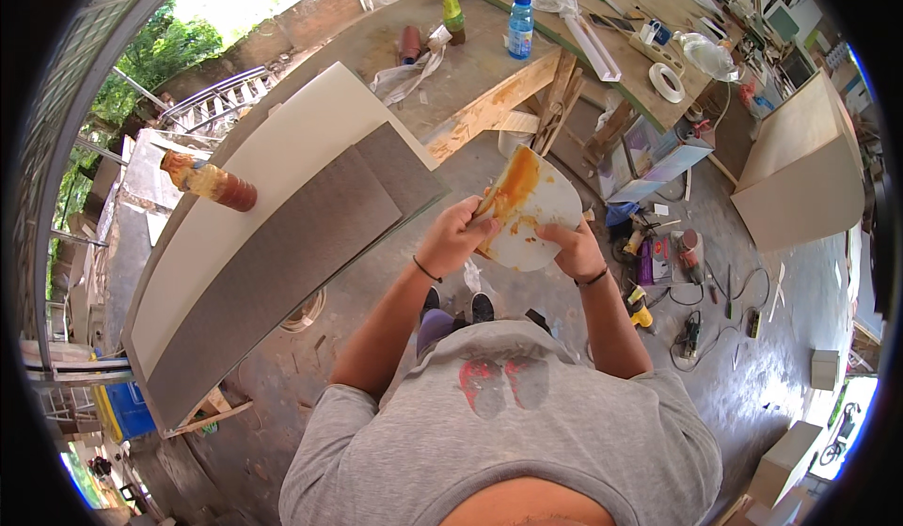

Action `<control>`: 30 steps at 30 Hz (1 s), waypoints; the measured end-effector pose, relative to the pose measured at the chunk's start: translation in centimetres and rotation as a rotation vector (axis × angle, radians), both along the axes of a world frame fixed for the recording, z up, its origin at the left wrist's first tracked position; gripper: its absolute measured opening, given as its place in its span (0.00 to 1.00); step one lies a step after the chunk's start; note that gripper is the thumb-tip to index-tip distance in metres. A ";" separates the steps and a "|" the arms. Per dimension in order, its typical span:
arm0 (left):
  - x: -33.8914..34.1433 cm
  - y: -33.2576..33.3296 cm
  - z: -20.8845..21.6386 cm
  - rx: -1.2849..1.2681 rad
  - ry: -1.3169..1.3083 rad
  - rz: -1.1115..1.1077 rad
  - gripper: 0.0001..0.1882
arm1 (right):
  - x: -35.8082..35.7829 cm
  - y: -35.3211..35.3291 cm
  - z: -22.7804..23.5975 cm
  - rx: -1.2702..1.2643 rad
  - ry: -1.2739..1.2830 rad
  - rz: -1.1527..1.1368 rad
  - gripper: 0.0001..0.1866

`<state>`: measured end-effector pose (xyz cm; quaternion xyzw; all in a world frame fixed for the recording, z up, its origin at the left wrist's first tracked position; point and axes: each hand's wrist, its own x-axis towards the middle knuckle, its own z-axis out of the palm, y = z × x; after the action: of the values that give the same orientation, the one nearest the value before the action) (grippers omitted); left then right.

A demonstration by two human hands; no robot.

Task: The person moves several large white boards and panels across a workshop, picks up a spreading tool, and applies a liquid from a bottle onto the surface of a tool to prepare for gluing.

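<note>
In front of my body I hold a pale, round-edged sheet (550, 202) smeared with orange-brown paste. My left hand (461, 236) is closed on its left edge. My right hand (572, 244) grips the lower right edge, thumb lying on the face. Whether the left fingers also hold something else is hidden. To my left, a large curved panel (292, 131) has a cream surface, with a grey-brown strip (320, 230) along its near side. On the panel lies a stained clear bottle (212, 183) of amber-brown contents.
A workbench ahead carries a green-labelled bottle (452, 14), a blue-capped bottle (520, 28) and a tape roll (667, 83). On the floor at right are a yellow power tool (640, 308), other tools and loose cables. A pale wooden box (795, 169) stands at far right.
</note>
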<state>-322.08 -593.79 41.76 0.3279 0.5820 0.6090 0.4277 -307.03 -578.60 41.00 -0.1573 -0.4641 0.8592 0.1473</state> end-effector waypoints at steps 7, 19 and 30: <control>1.3 0.4 -2.9 0.082 0.012 0.346 0.18 | -1.3 -1.1 0.7 0.266 0.015 0.122 0.19; -0.7 -4.3 -2.0 0.131 0.094 0.216 0.17 | -4.0 -2.7 1.3 0.178 0.066 0.108 0.22; 0.2 -10.8 -2.3 -0.159 0.099 0.818 0.22 | -6.1 -10.0 0.3 0.344 0.047 0.520 0.21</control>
<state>-321.89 -604.62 39.45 0.0647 0.7292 0.6654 0.1460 -313.14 -588.63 41.32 0.0137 -0.6239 0.7802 -0.0422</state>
